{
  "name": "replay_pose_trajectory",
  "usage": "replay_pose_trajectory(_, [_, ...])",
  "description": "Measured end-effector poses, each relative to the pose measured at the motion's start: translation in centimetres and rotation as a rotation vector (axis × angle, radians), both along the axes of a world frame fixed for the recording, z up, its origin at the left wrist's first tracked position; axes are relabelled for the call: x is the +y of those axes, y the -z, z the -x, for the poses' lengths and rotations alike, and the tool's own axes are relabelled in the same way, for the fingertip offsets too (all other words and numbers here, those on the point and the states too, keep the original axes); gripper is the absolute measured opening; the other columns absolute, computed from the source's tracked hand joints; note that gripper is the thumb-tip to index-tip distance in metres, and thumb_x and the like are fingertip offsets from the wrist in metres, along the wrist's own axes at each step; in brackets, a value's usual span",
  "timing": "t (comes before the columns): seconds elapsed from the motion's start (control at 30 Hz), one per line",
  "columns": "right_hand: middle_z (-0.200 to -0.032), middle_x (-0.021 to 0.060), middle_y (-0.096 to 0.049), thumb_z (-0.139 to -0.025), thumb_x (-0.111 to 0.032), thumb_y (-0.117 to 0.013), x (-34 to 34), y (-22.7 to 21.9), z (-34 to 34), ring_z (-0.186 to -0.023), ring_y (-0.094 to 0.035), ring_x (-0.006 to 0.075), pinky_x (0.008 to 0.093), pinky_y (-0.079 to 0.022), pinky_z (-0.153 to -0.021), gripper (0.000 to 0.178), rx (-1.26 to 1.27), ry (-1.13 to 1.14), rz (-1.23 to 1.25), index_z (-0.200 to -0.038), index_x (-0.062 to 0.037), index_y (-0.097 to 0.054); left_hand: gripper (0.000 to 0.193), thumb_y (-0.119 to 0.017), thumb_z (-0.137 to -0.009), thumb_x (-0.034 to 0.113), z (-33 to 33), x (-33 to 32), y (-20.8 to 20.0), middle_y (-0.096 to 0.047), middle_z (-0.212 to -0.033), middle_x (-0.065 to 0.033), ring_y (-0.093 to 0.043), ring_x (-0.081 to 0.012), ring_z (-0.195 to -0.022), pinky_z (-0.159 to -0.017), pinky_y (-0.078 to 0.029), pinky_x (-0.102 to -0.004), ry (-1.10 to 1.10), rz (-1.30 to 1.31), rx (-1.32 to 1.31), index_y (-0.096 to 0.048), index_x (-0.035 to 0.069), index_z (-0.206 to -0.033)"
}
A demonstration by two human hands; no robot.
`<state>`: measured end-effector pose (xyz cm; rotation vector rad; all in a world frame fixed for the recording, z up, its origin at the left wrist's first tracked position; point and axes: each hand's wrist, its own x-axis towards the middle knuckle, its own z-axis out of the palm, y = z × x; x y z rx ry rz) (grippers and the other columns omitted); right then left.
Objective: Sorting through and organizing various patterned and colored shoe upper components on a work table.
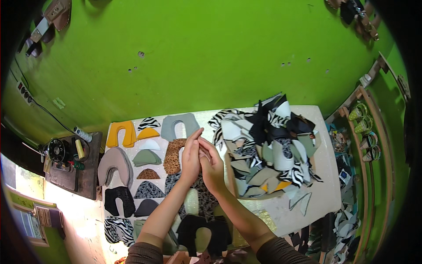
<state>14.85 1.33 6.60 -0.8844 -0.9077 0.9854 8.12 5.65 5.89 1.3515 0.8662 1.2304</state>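
My left hand (190, 159) and my right hand (212, 167) meet above the table, palm to palm. The fingers of both are stretched out, lying against each other, and nothing shows between them. Beneath them lie cut material pieces: a leopard-print U-shaped stack (172, 160), a grey U-shaped stack (179, 126) and a dark patterned piece (209, 198) partly hidden by my right forearm. Rows of stacks reach to the left, among them yellow U-shapes (121, 133), thick grey-beige U-shapes (115, 163), black U-shapes (119, 201) and green half-rounds (147, 157).
Right of my hands, a heap of mixed scraps (277, 149) fills a wooden-edged tray (231, 176) on the white table (323, 176). A sewing machine (57, 150) stands at left. Sandals (361, 118) hang on a wooden rack (373, 114) at right, near more scraps (345, 229). A green wall (211, 57) rises behind.
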Motion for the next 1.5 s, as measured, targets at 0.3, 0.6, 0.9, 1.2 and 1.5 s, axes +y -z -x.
replay_pose_trajectory(0.3, [-0.095,0.0157,-0.056,-0.079,0.006,-0.043,-3.8,-2.9,-13.0,-0.087,-0.056,0.0273,0.0311,-0.045,-0.075,0.028,-0.56,0.175,-0.141,-0.104,0.0004,-0.054,0.034,-0.033,-0.096,0.022,-10.5,-2.9,-0.9,-0.054,-0.11,-0.0126,-0.051,-0.0183,-0.1,-0.086,-0.04,-0.0283,0.083,-0.033,0.024,-0.05,-0.001,-0.114])
replay_pose_trajectory(0.6, [-0.087,0.014,-0.058,-0.073,0.001,-0.05,-2.9,-0.4,-22.9,-0.082,-0.057,0.0308,0.0396,-0.046,-0.072,0.023,-1.242,0.256,-0.143,-0.094,-0.0014,-0.057,0.026,-0.04,-0.092,0.014,-16.2,-3.4,0.2,-0.06,-0.1,-0.0131,-0.058,-0.0184,-0.087,-0.08,-0.043,-0.0281,-0.192,-0.072,0.143,-0.053,-0.003,-0.106])
replay_pose_trajectory(0.9, [-0.071,0.0095,-0.06,-0.077,-0.018,-0.056,-1.1,0.3,-23.9,-0.064,-0.062,0.0275,0.0381,-0.048,-0.053,0.012,-1.671,0.076,-0.006,-0.085,-0.0081,-0.058,0.025,-0.052,-0.077,0.009,-17.2,-7.8,2.0,-0.062,-0.094,-0.0184,-0.059,-0.0335,-0.085,-0.08,-0.045,-0.0378,-0.145,-0.215,0.648,-0.059,0.0,-0.099])
replay_pose_trajectory(1.2, [-0.084,0.0095,-0.057,-0.069,-0.042,-0.067,1.0,0.4,-21.8,-0.085,-0.058,0.0245,0.0343,-0.05,-0.062,0.04,-1.837,0.093,-0.014,-0.085,-0.0063,-0.059,0.02,-0.051,-0.081,0.012,-15.8,-8.8,1.0,-0.062,-0.091,-0.0171,-0.06,-0.032,-0.084,-0.075,-0.046,-0.0363,-0.102,-0.052,0.548,-0.06,0.0,-0.095])
replay_pose_trajectory(1.5, [-0.096,0.0152,-0.061,-0.076,-0.027,-0.055,3.2,0.4,-22.1,-0.09,-0.06,0.0299,0.0396,-0.049,-0.073,0.029,-1.764,-0.09,0.412,-0.093,-0.0042,-0.064,0.021,-0.052,-0.085,0.013,-13.6,-7.7,0.4,-0.063,-0.092,-0.0135,-0.06,-0.0216,-0.084,-0.074,-0.046,-0.03,-0.113,-0.079,0.521,-0.059,0.001,-0.101])
